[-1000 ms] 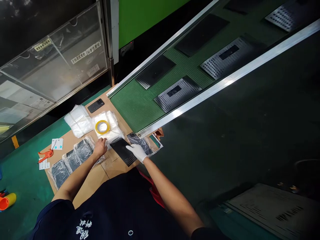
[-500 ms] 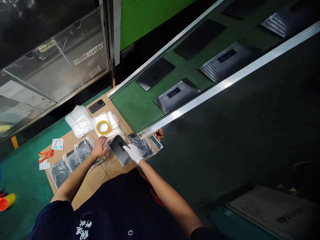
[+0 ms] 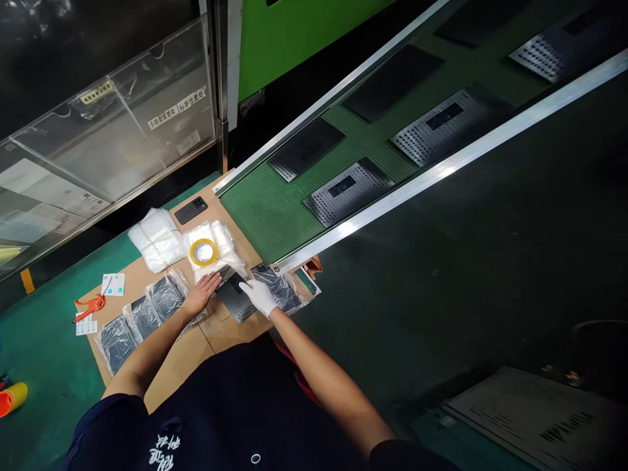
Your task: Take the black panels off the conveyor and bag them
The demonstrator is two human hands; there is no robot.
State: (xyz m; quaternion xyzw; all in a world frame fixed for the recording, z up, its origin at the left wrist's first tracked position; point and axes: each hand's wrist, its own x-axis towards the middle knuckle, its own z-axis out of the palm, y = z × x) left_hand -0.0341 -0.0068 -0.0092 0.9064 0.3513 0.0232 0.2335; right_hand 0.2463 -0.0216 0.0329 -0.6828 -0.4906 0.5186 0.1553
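Observation:
A dark perforated panel [image 3: 237,305] lies between my hands at the near edge of the cardboard-covered table [image 3: 184,366]. Its upper end meets the stack of clear bags [image 3: 223,242], which has a yellow tape roll [image 3: 203,252] on top. My bare left hand [image 3: 202,293] has its fingers stretched out at the bags' lower edge, beside the panel's upper left corner. My right hand [image 3: 260,297], in a white glove, grips the panel's right side. Bagged dark panels lie left [image 3: 164,296] and right [image 3: 282,288] of my hands.
A green conveyor [image 3: 255,222] with metal rails carries several dark panels [image 3: 348,190] at the upper right. On the table are a phone [image 3: 191,210], more clear bags [image 3: 156,239], orange snips [image 3: 91,305] and label sheets [image 3: 113,284]. A transparent-fronted rack [image 3: 122,144] stands behind.
My left hand has moved slightly right and its fingers have straightened at the bags' edge. The panel's upper end has tilted or shifted under the bag edge; my right hand has shifted slightly left.

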